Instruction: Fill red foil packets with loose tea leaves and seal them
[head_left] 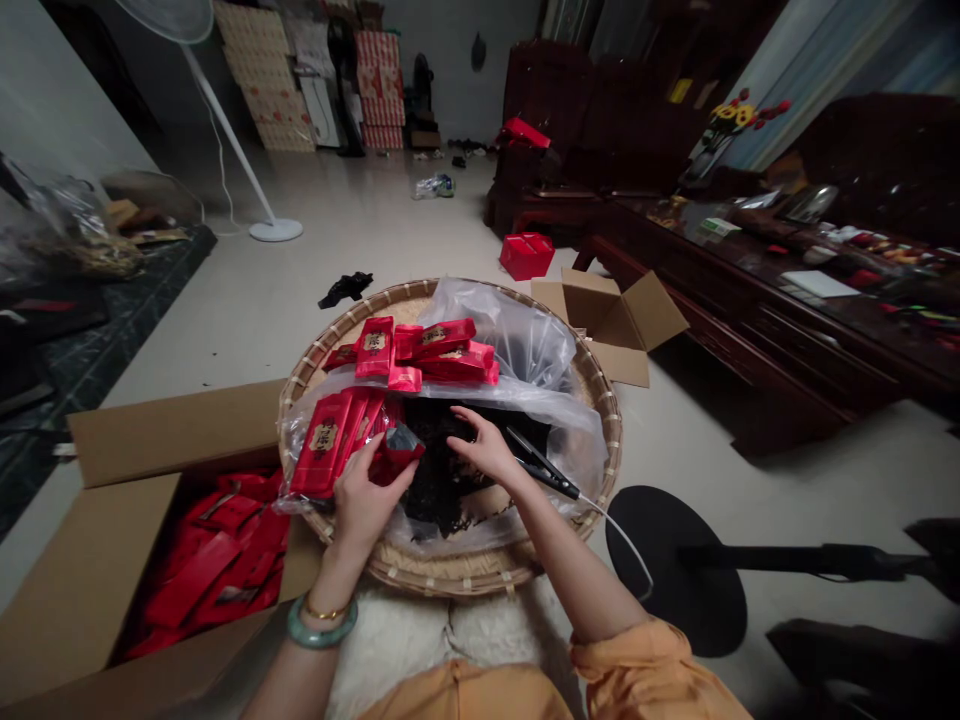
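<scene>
I sit on a pale tiled floor (225, 340) with a long, dark wooden bench (817, 350) off to my right, its top crowded with small items. Before me lies a wide woven bamboo tray (450, 577), and a cardboard box (127, 560) packed with red packets stands open against its near left edge. Another open cardboard box (609, 325) sits just beyond the tray's far right rim.

A clear plastic bag (510, 345) lines much of the tray, holding a heap of dark, loose tea leaves (439, 455). Red packets (405, 350) lie in a pile at the far side of the tray, and more (330, 445) lean together on the left.

My left hand (367, 500) is over the tray, its fingers curled around a small red packet (399, 447) with a grey, open-looking top. My right hand (487, 447) rests on the leaves, its fingers (461, 425) spread and holding nothing that I can see. A black, tong-like tool (541, 462) with a white cord (622, 540) lies just beside my right wrist. A green bangle (322, 622) circles my left wrist.
</scene>
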